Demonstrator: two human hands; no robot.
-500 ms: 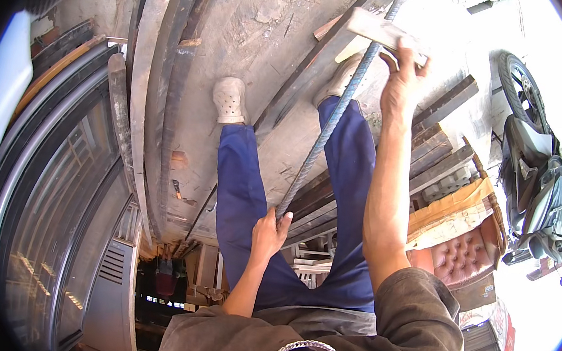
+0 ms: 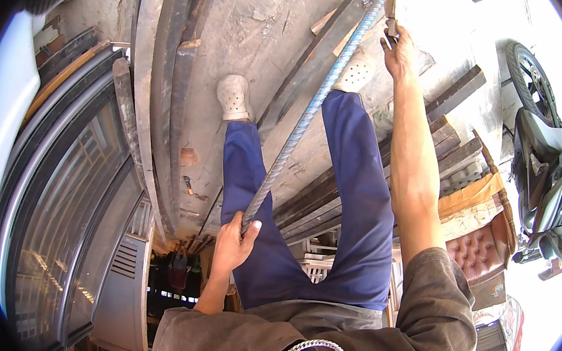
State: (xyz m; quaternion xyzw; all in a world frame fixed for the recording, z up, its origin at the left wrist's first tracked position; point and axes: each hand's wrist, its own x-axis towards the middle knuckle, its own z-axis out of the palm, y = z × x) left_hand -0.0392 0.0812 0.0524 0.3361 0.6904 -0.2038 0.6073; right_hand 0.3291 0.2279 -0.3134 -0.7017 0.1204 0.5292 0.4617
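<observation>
My left hand (image 2: 234,241) is closed round the near end of a long ribbed steel bar (image 2: 314,105). The bar slants up and away to the right, past the top of the picture, so its far end is out of sight. Far out at the upper right, my right hand (image 2: 401,58) grips a short piece of wood (image 2: 390,10), now turned nearly edge-on beside the bar. Part of that wood blends into the bright background. Under the bar lies a dark wooden beam (image 2: 315,48) on the ground.
Long dark planks (image 2: 163,65) lie at left beside a framed glass panel (image 2: 67,177). Stacked timbers (image 2: 318,205) run under my right leg. A tufted red seat (image 2: 478,256) and a motorcycle (image 2: 545,172) stand at right. A small handled tool (image 2: 188,185) lies on the floor.
My left hand has moved left and slightly down with the bar's near end. My right hand has shifted slightly up, and the wood has turned from lying across the bar to nearly edge-on beside it.
</observation>
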